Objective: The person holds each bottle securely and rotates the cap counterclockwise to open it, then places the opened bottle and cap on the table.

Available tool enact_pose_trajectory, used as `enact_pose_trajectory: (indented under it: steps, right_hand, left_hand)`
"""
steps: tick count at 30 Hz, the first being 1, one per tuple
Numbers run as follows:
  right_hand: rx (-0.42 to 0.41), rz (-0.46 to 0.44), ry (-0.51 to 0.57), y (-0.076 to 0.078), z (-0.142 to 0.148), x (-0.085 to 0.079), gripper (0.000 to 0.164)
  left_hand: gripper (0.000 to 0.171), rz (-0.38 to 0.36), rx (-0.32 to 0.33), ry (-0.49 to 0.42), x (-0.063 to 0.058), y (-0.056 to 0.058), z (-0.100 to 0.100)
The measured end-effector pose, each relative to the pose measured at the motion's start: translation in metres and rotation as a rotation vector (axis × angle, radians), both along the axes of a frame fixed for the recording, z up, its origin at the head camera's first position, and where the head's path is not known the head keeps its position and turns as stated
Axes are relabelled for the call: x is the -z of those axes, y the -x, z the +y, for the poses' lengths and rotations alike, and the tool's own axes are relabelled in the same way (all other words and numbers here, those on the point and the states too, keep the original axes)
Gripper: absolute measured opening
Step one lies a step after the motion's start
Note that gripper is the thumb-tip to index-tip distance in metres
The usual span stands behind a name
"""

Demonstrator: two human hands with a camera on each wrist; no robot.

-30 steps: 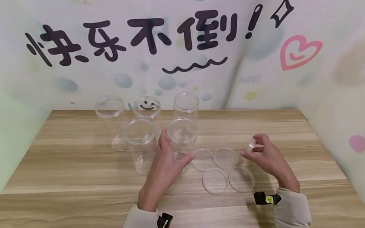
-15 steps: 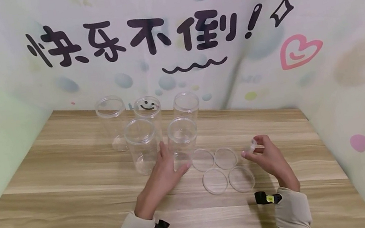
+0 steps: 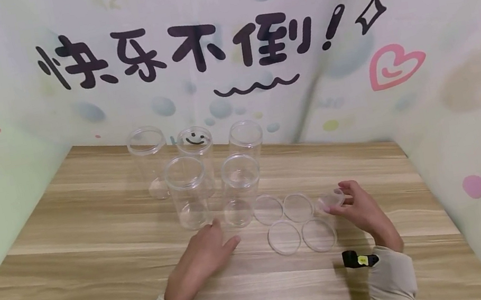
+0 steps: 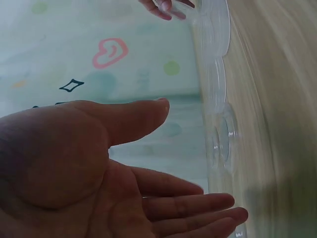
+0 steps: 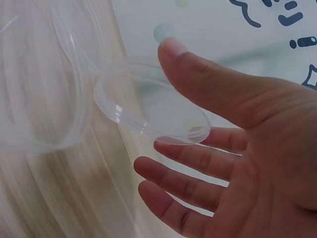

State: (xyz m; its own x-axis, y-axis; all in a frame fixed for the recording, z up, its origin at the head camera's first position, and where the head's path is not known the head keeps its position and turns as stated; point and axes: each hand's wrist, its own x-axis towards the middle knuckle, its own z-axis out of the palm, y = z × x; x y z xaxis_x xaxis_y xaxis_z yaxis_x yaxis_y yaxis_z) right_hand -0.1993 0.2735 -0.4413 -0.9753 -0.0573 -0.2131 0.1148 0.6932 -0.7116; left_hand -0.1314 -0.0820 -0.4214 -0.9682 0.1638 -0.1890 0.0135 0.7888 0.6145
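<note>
My right hand point(image 3: 363, 208) pinches a clear round lid point(image 5: 148, 104) between thumb and fingers, just right of the other lids. That lid is tilted slightly in the right wrist view. Several more clear lids point(image 3: 284, 238) lie flat on the table in two close rows. My left hand point(image 3: 201, 262) holds nothing; its fingers are extended in the left wrist view. It is low over the table, in front of two clear plastic jars point(image 3: 239, 187), and looks apart from them.
Behind those two stand three more upright clear jars point(image 3: 148, 158), near the back wall. The printed fabric wall point(image 3: 333, 101) bounds the wooden table point(image 3: 86, 263) at the back and both sides.
My left hand has drawn back from the front right jar, toward me and to the left. The lid in my right hand has gone from steeply tilted to flatter and lower.
</note>
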Motion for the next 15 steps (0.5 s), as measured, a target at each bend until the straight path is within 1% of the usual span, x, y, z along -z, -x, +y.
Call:
enact_pose_trajectory:
  steps: [5, 11, 15]
  right_hand:
    - [-0.034, -0.01, -0.011, -0.002, 0.004, 0.003, 0.084]
    - [-0.083, 0.013, -0.088, 0.0, 0.005, 0.004, 0.08]
    - [-0.092, -0.006, -0.114, 0.0, 0.006, 0.005, 0.08]
  left_hand:
    - [0.063, -0.009, 0.01, 0.016, -0.001, -0.005, -0.015]
    - [0.062, -0.02, 0.032, 0.074, 0.0, -0.011, -0.032]
    - [0.062, -0.019, 0.025, 0.105, 0.001, -0.013, -0.042]
